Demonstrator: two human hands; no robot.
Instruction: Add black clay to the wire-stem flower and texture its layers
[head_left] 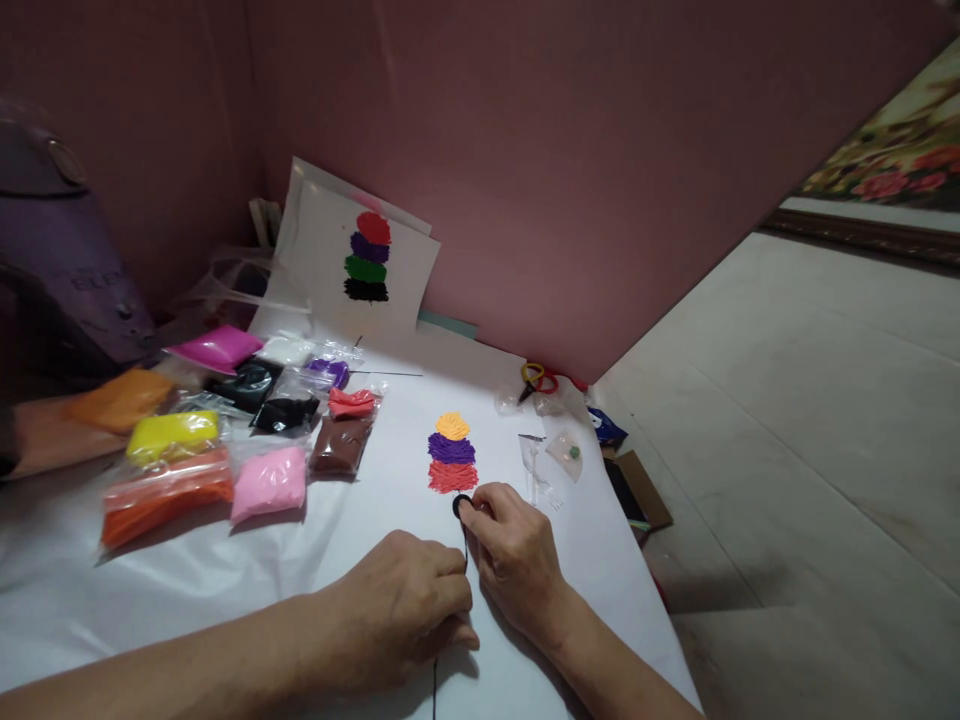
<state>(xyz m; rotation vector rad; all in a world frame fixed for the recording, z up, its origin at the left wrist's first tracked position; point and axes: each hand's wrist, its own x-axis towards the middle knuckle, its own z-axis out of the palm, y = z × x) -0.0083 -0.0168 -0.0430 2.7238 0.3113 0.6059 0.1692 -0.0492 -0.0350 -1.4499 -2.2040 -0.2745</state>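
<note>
With the tips of thumb and fingers, my right hand [517, 545] pinches a small round piece of black clay [461, 506] just under the coloured pattern. My left hand [409, 605] is closed, fingers curled around a thin black strand [465, 545] that runs up to the black piece. The strand comes out again below the hand; the exact grip is hidden. Above the black piece, the pattern on the white sheet [397, 510] has a textured orange-yellow patch [453, 427], a purple patch [451, 450] and a coral-red patch [452, 476], stacked.
Several clay packets lie at left, among them pink [268, 485], brown [340, 446] and yellow [174, 437]. A sheet with stacked colour patches [319, 250] leans on the wall. Scissors [534, 379] and clear plastic tools [534, 470] lie right. The table's edge drops to the floor.
</note>
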